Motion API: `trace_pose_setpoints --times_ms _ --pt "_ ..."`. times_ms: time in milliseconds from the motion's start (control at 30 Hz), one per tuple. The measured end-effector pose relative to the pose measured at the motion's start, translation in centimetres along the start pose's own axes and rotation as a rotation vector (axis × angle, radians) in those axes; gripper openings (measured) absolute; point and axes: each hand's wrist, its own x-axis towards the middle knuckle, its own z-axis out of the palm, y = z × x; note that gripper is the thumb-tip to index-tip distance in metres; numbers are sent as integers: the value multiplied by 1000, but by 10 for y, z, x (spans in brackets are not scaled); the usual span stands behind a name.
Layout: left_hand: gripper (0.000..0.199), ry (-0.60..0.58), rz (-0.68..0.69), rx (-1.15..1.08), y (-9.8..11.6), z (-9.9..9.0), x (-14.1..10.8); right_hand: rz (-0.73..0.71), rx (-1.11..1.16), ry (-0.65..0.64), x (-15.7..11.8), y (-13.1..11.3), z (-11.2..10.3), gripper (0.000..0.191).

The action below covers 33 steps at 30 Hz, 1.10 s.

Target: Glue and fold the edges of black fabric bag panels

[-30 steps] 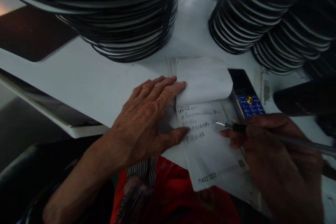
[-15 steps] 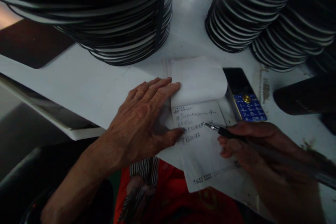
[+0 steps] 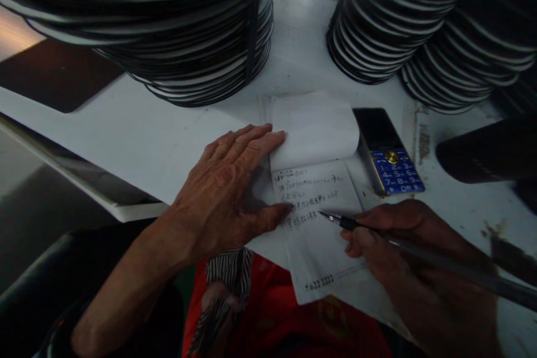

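Note:
A notepad (image 3: 319, 246) lies on the white table, its upper sheet folded back and several lines of handwriting on the page. My left hand (image 3: 226, 184) rests spread along the pad's left side, with fingertips on the folded sheet and the thumb at the written lines. Between the thumb and fingers of my right hand (image 3: 403, 240) is a black pen (image 3: 440, 265). The pen's tip is at the page, just right of the lowest written line. A blue and black keypad phone (image 3: 390, 151) lies right of the pad.
Tall stacks of dark, pale-rimmed round pieces stand at the back left (image 3: 201, 39) and back right (image 3: 381, 22). A dark cylindrical object (image 3: 486, 151) lies at the right. A brown flat panel (image 3: 62, 72) is at the far left. Red cloth (image 3: 272, 307) shows below the table edge.
My right hand has moved the pen tip slightly down and left, from the line above to the end of the lowest line. My left hand has stayed nearly in place.

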Motion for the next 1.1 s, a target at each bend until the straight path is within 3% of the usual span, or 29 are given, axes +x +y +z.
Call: trace_pose_setpoints --times_ms 233,400,800,1100 --pt "78 -1 2 6 -1 1 1 53 22 23 -2 -1 5 12" --pt "79 -7 -2 16 -1 0 0 -85 35 14 1 2 8 8" --pt "79 0 -1 -16 -1 -1 0 -210 -8 -51 3 6 4 12" --pt "80 -5 -14 6 0 0 0 -160 -45 -12 1 3 5 14"
